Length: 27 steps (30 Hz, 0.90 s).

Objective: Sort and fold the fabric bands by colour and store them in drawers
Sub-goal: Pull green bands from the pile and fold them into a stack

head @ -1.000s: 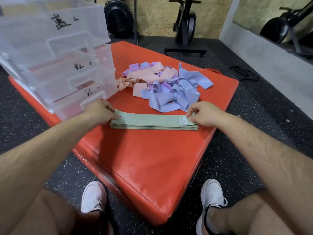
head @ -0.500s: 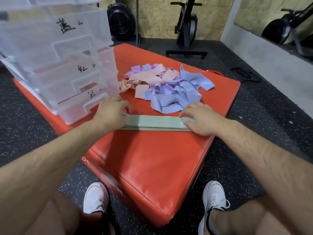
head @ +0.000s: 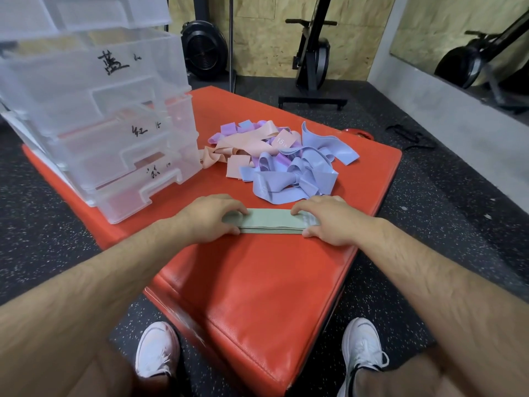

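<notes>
A red padded box (head: 257, 296) stands on the dark speckled floor (head: 443, 202). At its far left sits a clear drawer unit (head: 100, 124). Mid-box lies a loose heap of pink, purple and blue bands (head: 286, 167), and just nearer, a flat stack of green bands (head: 269, 223).

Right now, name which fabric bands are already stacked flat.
The pale green fabric bands, neatly stacked; the pink, lilac and blue bands lie tangled.
</notes>
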Tool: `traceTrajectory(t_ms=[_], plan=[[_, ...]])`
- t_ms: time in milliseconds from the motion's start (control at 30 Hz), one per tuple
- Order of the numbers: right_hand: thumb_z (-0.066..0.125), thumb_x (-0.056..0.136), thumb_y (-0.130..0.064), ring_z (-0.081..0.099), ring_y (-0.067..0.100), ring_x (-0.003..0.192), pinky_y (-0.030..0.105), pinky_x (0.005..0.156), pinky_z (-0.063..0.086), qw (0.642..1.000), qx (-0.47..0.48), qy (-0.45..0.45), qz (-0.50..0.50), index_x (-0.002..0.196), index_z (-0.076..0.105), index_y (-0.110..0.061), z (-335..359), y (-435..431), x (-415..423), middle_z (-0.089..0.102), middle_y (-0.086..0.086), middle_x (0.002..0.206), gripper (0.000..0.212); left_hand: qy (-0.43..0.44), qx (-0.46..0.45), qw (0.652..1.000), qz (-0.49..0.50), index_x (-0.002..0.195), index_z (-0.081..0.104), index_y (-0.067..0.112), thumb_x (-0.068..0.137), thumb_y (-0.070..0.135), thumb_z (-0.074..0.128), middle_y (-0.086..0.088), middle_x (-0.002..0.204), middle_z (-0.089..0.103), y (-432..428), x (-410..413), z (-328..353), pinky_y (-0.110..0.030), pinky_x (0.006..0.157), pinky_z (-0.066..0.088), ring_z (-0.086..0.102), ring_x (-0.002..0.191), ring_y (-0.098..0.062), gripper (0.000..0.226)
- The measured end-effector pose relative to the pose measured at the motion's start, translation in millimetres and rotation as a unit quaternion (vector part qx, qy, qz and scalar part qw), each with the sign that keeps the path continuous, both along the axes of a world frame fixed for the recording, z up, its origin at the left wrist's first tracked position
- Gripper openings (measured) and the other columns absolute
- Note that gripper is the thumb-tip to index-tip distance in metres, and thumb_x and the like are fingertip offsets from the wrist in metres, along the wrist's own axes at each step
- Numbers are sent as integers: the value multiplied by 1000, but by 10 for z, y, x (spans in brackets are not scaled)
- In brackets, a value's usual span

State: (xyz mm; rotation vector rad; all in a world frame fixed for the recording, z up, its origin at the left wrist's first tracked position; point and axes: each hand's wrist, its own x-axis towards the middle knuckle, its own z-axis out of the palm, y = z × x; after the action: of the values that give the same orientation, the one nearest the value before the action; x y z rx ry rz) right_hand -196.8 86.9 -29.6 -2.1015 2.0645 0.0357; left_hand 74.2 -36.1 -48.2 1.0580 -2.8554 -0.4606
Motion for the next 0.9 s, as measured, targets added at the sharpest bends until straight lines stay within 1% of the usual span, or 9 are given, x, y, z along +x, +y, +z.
traceTrajectory(t_ms=[100, 167, 267, 400, 533, 600, 700, 800, 900], plan=[[69, 84, -54, 48, 19, 125, 35, 108, 27, 1000, 19, 6, -3, 130, 51, -42, 63, -34, 31, 54, -5, 128, 51, -22, -13, 1000, 1, 122, 58, 38, 78, 45, 75, 11, 120, 56, 2, -27, 28, -36, 96, 42, 53, 116, -13, 47], [65, 83, -62, 48, 20, 125, 37, 107, 29, 1000, 21, 11, 1, 132, 51, -42, 127, -65, 81, 54, -5, 127, 54, -24, -20, 1000, 0, 119, 56, 41, 76, 55, 69, 14, 118, 54, 3, -57, 45, -35, 92, 41, 52, 117, -11, 47], [59, 89, -59, 47, 22, 129, 38, 108, 31, 1000, -12, 7, 7, 136, 50, -38, 203, -131, 185, 54, -3, 133, 52, -16, -19, 1000, 3, 123, 51, 45, 72, 68, 57, 17, 121, 53, 8, -141, 88, -38, 93, 41, 51, 119, -10, 56], [53, 95, -55, 46, 22, 129, 39, 111, 28, 999, -50, -12, 18, 138, 48, -38, 287, -259, 325, 53, -1, 135, 47, 11, -40, 999, 8, 141, 42, 40, 84, 54, 62, 14, 139, 48, -15, -288, 131, -41, 103, 40, 47, 128, -13, 62], [52, 98, -45, 44, 23, 131, 42, 112, 25, 997, -66, -36, 1, 142, 45, -35, 393, -367, 385, 52, 0, 135, 45, 68, -37, 997, 12, 142, 44, 33, 85, 41, 65, 7, 137, 53, -48, -429, 165, -43, 101, 43, 51, 125, -19, 61], [50, 99, -41, 43, 25, 131, 42, 112, 26, 998, -62, -32, -4, 145, 43, -33, 456, -426, 376, 51, 2, 137, 47, 104, -19, 994, 26, 141, 45, 30, 84, 40, 65, 5, 137, 54, -73, -501, 160, -42, 101, 44, 52, 124, -19, 61], [50, 99, -37, 45, 27, 128, 43, 108, 29, 997, -74, -34, -15, 145, 42, -33, 521, -521, 316, 51, 3, 137, 47, 155, 11, 987, 38, 141, 44, 31, 81, 47, 59, 7, 140, 52, -114, -605, 162, -41, 104, 43, 50, 127, -16, 64], [50, 100, -36, 48, 28, 126, 45, 104, 34, 992, -100, -59, -39, 145, 42, -36, 535, -629, 224, 52, 1, 138, 46, 183, 46, 980, 56, 143, 43, 32, 85, 34, 65, 6, 138, 50, -208, -711, 235, -36, 107, 39, 47, 127, -15, 62], [47, 100, -32, 48, 31, 129, 45, 107, 36, 987, -139, -49, -69, 147, 41, -33, 484, -792, 116, 54, 2, 141, 48, 191, 30, 980, 53, 140, 47, 30, 88, 24, 64, 8, 135, 53, -371, -867, 345, -27, 102, 38, 48, 123, -9, 55]])
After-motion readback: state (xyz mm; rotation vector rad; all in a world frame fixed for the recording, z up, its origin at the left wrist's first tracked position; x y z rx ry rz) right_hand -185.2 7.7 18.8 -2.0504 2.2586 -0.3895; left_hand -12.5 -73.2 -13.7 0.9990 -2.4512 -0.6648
